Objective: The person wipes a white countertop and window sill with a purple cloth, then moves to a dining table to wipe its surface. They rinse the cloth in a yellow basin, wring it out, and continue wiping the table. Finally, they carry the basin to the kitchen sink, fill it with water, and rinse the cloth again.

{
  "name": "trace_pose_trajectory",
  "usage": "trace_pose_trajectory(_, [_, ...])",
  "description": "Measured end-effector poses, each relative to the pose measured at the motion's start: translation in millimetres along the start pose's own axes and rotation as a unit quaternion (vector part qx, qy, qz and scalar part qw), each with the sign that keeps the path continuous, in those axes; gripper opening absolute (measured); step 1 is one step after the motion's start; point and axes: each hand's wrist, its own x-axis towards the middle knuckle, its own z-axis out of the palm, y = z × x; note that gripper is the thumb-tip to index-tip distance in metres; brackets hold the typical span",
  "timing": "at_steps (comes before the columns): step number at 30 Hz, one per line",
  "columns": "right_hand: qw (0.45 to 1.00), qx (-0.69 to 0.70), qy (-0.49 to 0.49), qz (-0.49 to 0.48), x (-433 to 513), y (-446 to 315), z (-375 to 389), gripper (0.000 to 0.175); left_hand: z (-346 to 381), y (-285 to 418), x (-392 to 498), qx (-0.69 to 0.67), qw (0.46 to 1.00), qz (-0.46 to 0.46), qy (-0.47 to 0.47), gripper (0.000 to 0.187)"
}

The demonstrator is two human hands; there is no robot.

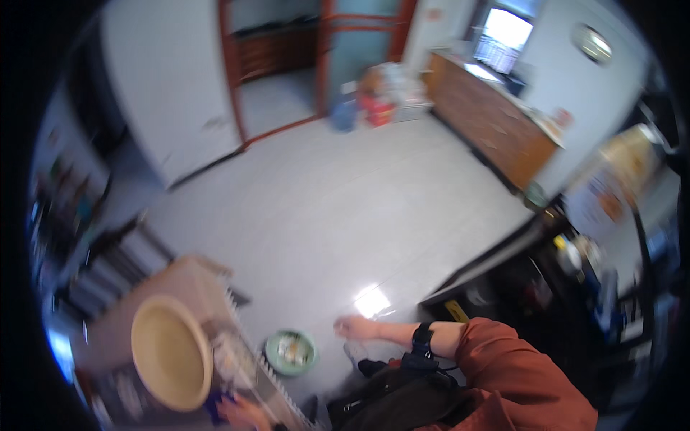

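Note:
My left hand is at the bottom edge over a table with a lace-edged cover, its fingers on a dark blue cloth. Just beyond it a large cream plastic basin stands on the table. A clear plastic bag with pale contents lies between the basin and the lace edge. My right hand hangs over the floor, blurred, its fingers seemingly curled; nothing shows in it. Below and left of that hand is a light green basin with pale items inside.
A dark shelf or table with mixed items stands at my right. Further off are a wooden cabinet, a blue water jug, bags and boxes, and a red-framed doorway. A slatted chair adjoins the table. Pale tiles cover the floor.

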Motion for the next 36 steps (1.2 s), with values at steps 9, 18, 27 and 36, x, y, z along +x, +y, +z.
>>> trace_pose_trajectory(9, [0.954,0.223,-0.189,0.065,123.8,-190.1,78.8,0.058,-6.2,9.3,7.9,0.085,0.917,-0.198,-0.335,0.058])
trace_pose_trajectory(18, [0.879,0.372,-0.229,0.192,206.4,-266.8,173.9,0.051,-25.1,13.2,15.3,-0.014,0.928,-0.234,-0.289,0.053])
trace_pose_trajectory(27, [0.904,0.333,-0.221,0.150,220.6,-275.1,208.0,0.034,-24.9,12.8,17.7,-0.041,0.928,-0.267,-0.256,0.052])
trace_pose_trajectory(36, [0.897,0.305,-0.279,0.157,230.5,-311.1,269.4,0.034,-19.4,20.5,30.2,-0.017,0.906,-0.336,-0.258,0.056])
